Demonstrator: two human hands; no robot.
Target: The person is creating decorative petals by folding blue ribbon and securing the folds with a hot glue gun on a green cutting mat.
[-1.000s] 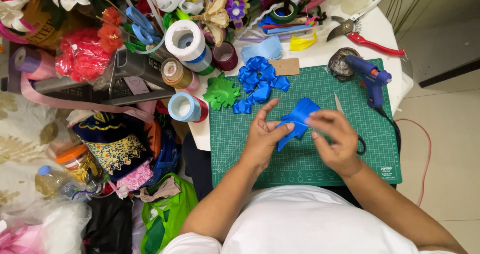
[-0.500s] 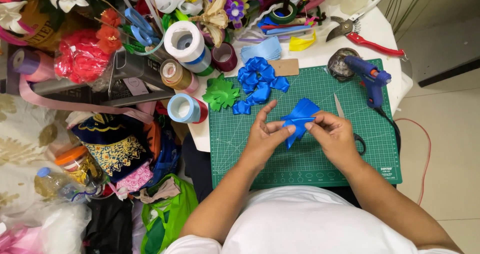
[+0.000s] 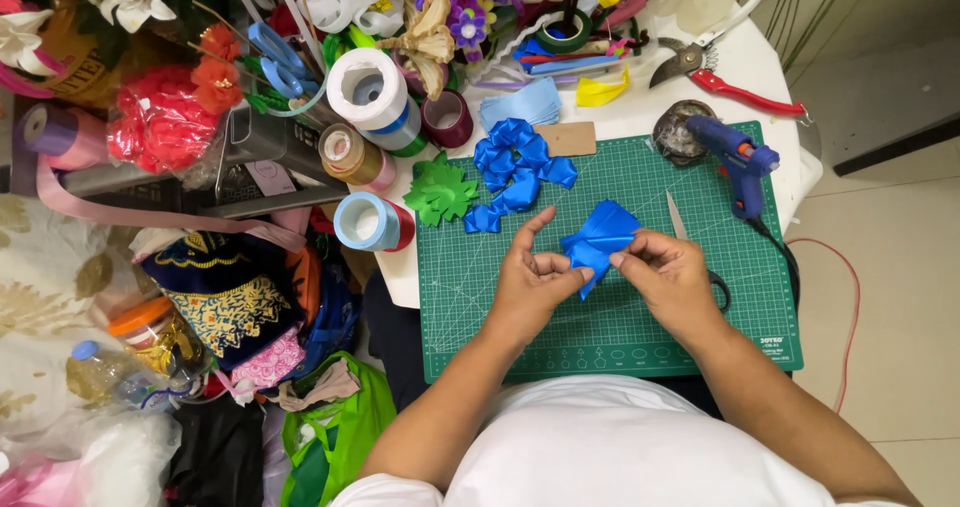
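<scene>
A folded piece of blue ribbon [image 3: 597, 241] is held just above the green cutting mat [image 3: 500, 317]. My left hand [image 3: 530, 282] pinches its lower left end with thumb and fingers. My right hand [image 3: 672, 279] grips its right side, thumb pressing on the folds. Both hands meet over the middle of the mat. Beyond them lies a pile of looped blue ribbon pieces [image 3: 515, 172] and a green leaf-shaped ribbon piece [image 3: 440, 189] at the mat's top left corner.
A blue glue gun [image 3: 738, 162] rests at the mat's top right, with a thin blade [image 3: 677, 217] beside my right hand. Ribbon and tape rolls [image 3: 368, 147] stand left of the mat. Red-handled pruners [image 3: 725, 62], artificial flowers [image 3: 440, 7] and scissors [image 3: 275, 52] crowd the back.
The folded blue ribbon has shifted slightly and my fingers have regripped it; my left index finger now points up off the ribbon. The hands stay over the same spot.
</scene>
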